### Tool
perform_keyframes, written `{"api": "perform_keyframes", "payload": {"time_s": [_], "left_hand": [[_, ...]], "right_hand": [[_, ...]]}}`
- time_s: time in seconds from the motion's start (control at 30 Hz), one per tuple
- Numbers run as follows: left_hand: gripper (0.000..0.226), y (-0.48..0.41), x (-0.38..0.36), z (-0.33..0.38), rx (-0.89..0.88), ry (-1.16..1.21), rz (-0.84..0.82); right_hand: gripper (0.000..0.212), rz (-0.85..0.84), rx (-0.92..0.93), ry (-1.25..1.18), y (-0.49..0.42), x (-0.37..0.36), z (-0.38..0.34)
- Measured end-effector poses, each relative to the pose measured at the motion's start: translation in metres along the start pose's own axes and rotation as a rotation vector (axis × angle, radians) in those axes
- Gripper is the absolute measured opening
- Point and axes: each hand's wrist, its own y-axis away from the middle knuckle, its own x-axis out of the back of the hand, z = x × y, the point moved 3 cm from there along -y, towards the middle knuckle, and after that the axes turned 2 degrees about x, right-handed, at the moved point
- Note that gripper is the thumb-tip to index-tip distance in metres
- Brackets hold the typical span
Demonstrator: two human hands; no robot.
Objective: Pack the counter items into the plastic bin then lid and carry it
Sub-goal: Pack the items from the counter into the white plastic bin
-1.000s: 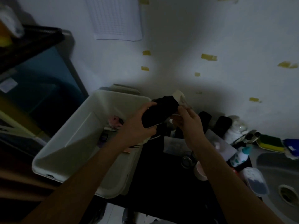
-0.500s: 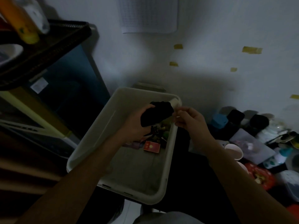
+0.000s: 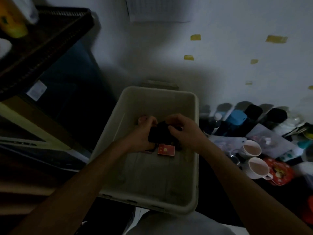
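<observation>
A pale plastic bin (image 3: 108, 133) stands open in the middle of the dim view. Both my hands are inside it, over its far half. My left hand (image 3: 144, 133) grips a black object (image 3: 158, 133) from the left. My right hand (image 3: 184, 131) has curled fingers on the same black object from the right. A small red box (image 3: 166, 150) lies on the bin's floor just below my hands. Other small items under my hands are mostly hidden.
On the dark counter to the right stand two white cups (image 3: 252, 148), a red tin (image 3: 279, 172), a blue box (image 3: 236, 117), black containers (image 3: 276, 114) and clear plastic items. A dark shelf unit (image 3: 42, 48) with a yellow bottle (image 3: 11, 22) stands at the left.
Both hands moved left from the counter and down into the bin with the black object. The right hand, apart half a second ago, now touches the object again.
</observation>
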Motion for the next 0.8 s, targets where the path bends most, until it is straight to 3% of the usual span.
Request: {"api": "perform_keyframes", "payload": {"time_s": [0.27, 0.43, 0.6, 0.8], "left_hand": [[0.059, 0.011, -0.018, -0.040, 0.025, -0.031, -0.201], [0.061, 0.015, -0.032, -0.061, 0.058, -0.140, -0.283], [0.074, 0.025, -0.049, -0.077, 0.089, -0.202, -0.297], [0.051, 0.023, -0.069, -0.091, 0.103, -0.209, -0.449]], "right_hand": [[0.051, -0.227, -0.010, 0.348, -0.002, -0.051, 0.021], [0.038, -0.514, -0.174, 0.365, -0.002, -0.085, 0.033], [0.042, -0.656, -0.296, 0.363, 0.004, -0.112, 0.048], [0.048, -0.787, -0.391, 0.494, 0.001, -0.133, 0.068]]}}
